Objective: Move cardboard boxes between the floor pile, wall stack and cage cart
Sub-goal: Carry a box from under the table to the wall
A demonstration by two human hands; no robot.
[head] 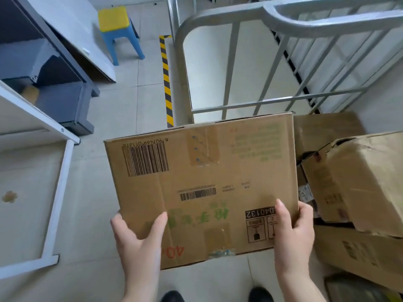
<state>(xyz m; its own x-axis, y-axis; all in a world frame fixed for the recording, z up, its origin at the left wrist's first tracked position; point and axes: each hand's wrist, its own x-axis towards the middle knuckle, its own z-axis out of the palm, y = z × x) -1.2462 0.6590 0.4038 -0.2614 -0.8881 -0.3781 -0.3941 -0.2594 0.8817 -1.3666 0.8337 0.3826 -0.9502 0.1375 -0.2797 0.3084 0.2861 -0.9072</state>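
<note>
Box up, cage cart dead ahead.
My left hand (139, 238) and right hand (293, 227) clamp the cardboard box (202, 188) at its near corners, long axis crosswise, cage cart (239, 62) just beyond.

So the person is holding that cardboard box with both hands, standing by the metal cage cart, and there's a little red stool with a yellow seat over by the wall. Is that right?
Not quite: the stool is blue with a yellow seat, not red, as the head view shows. The rest holds: the left hand and right hand both grip the cardboard box, with the metal cage cart just beyond it.
</note>
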